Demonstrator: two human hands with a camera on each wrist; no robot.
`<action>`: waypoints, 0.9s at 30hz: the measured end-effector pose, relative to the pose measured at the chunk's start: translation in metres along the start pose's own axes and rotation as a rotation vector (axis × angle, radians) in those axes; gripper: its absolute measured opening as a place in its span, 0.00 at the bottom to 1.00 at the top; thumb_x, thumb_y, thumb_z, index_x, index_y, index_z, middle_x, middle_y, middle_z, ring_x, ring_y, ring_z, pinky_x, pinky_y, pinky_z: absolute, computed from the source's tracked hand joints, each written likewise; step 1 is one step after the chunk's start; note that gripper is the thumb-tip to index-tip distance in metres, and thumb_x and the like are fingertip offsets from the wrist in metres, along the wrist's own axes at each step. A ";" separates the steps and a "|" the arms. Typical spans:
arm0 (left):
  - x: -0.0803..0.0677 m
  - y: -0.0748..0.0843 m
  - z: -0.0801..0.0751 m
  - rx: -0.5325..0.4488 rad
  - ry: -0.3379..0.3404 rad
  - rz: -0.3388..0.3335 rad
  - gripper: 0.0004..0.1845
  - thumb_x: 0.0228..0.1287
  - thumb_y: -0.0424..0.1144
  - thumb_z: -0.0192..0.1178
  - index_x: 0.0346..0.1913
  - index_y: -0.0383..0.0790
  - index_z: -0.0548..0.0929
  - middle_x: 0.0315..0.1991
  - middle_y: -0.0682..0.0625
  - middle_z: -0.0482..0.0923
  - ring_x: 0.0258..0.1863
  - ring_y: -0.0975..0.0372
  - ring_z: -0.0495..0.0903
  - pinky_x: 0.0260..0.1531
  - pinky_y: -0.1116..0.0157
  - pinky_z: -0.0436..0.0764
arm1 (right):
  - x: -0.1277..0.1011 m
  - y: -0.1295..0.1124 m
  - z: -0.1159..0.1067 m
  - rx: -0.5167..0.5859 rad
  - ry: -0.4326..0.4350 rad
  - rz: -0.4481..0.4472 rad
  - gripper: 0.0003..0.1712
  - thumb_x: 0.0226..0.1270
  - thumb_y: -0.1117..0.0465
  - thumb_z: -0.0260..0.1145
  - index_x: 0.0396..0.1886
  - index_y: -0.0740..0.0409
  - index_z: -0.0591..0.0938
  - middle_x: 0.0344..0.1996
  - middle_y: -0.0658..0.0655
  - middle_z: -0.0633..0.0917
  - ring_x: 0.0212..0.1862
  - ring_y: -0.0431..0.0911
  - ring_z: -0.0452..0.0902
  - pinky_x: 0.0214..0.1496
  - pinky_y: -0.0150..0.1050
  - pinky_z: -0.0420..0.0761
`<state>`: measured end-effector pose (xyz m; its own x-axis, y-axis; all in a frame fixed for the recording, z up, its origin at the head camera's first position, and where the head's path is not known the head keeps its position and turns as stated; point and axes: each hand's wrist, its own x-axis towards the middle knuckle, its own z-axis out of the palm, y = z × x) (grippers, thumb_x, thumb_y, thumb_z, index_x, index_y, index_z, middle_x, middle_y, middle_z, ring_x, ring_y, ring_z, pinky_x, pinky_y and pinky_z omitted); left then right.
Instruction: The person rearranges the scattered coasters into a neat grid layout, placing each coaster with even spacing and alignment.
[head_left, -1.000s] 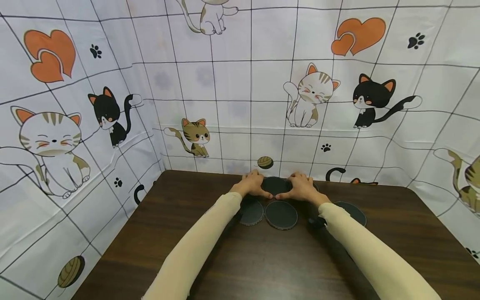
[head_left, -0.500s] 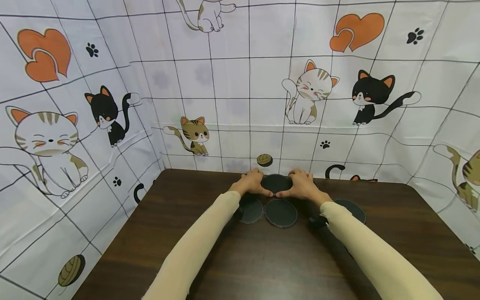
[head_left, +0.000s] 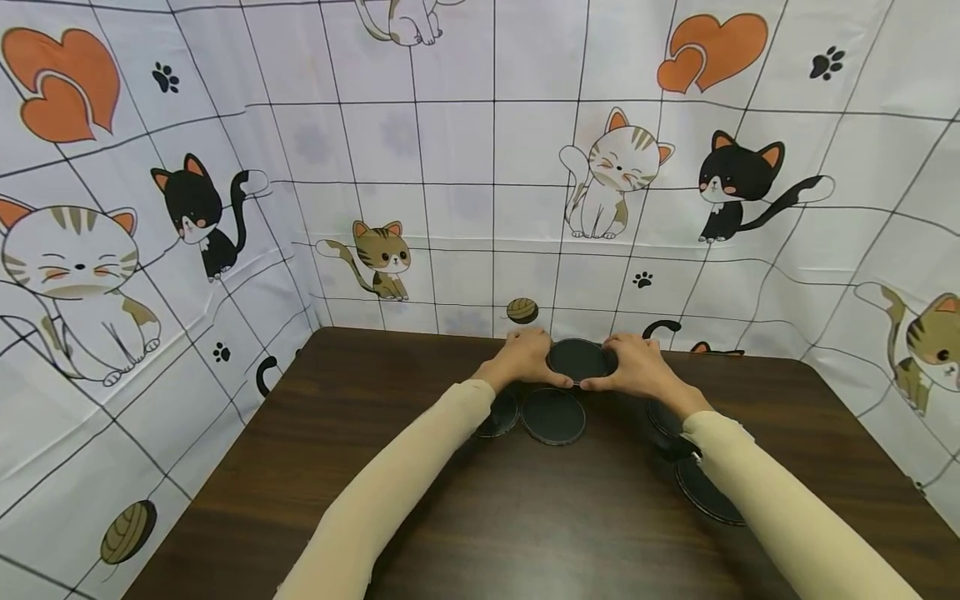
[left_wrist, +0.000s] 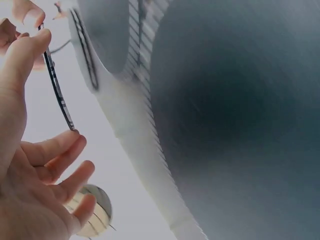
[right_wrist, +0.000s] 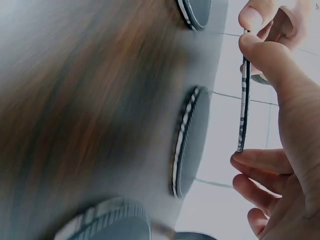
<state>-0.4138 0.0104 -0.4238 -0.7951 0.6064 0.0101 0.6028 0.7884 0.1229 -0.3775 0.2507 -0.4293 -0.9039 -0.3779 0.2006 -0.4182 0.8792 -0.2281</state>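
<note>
Left edge of the head view: cat-print curtain (head_left: 112, 275) hangs round a dark wood counter (head_left: 525, 525).

Centre-left: left hand (head_left: 525, 360) holds the left rim of a round dark coaster (head_left: 577, 360); thumb and fingers (left_wrist: 60, 147) pinch its thin edge, other fingers loosely spread. The coaster is lifted clear of the counter, near the back edge in mid-frame.

Below it lie two more coasters: one half hidden under the left sleeve (head_left: 501, 414), one in full view (head_left: 553, 415), just beside each other.

Centre-right: right hand (head_left: 637, 368) pinches the opposite rim between thumb and fingers (right_wrist: 260, 162).

Right: two further coasters, one by the right wrist (head_left: 663, 417), one nearer the lower right (head_left: 701, 492), part covered by the sleeve.

Judgement: the step in hand is carrying one coaster, held two-handed. The next move looks to call for lowering it level onto a flat spot or another coaster, then easing both pinches off together.
</note>
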 end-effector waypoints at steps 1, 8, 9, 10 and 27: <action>0.000 0.005 0.000 0.012 0.003 0.011 0.43 0.57 0.75 0.62 0.62 0.43 0.80 0.55 0.50 0.75 0.53 0.57 0.75 0.58 0.51 0.71 | -0.006 0.003 -0.003 -0.008 0.006 -0.004 0.53 0.50 0.26 0.74 0.56 0.69 0.83 0.57 0.68 0.79 0.59 0.64 0.72 0.55 0.68 0.62; -0.004 0.039 0.005 0.079 0.037 0.068 0.45 0.55 0.79 0.59 0.61 0.43 0.81 0.55 0.50 0.75 0.54 0.57 0.75 0.59 0.50 0.71 | -0.044 0.014 -0.013 -0.046 0.030 -0.020 0.52 0.50 0.26 0.75 0.57 0.68 0.83 0.57 0.67 0.80 0.59 0.65 0.72 0.55 0.68 0.63; -0.005 0.043 0.005 0.089 0.039 0.075 0.46 0.55 0.79 0.59 0.61 0.43 0.81 0.55 0.50 0.75 0.55 0.57 0.75 0.59 0.50 0.71 | -0.048 0.014 -0.015 -0.047 0.029 -0.022 0.52 0.50 0.26 0.75 0.56 0.69 0.83 0.57 0.67 0.80 0.59 0.65 0.72 0.54 0.68 0.63; -0.006 0.047 0.006 0.098 0.041 0.083 0.46 0.54 0.80 0.58 0.60 0.43 0.81 0.55 0.50 0.75 0.55 0.57 0.75 0.60 0.51 0.71 | -0.053 0.014 -0.016 -0.047 0.026 -0.021 0.52 0.50 0.26 0.75 0.56 0.69 0.83 0.56 0.67 0.80 0.59 0.65 0.72 0.54 0.68 0.63; -0.027 0.084 0.025 0.207 -0.006 0.105 0.50 0.50 0.84 0.53 0.59 0.44 0.82 0.53 0.52 0.73 0.54 0.58 0.74 0.58 0.55 0.70 | -0.100 0.017 -0.010 -0.043 -0.004 -0.030 0.56 0.47 0.21 0.72 0.54 0.68 0.84 0.55 0.65 0.81 0.56 0.63 0.73 0.54 0.65 0.64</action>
<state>-0.3398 0.0631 -0.4386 -0.7275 0.6860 0.0065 0.6832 0.7253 -0.0851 -0.2938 0.3064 -0.4435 -0.8912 -0.4058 0.2027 -0.4413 0.8789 -0.1810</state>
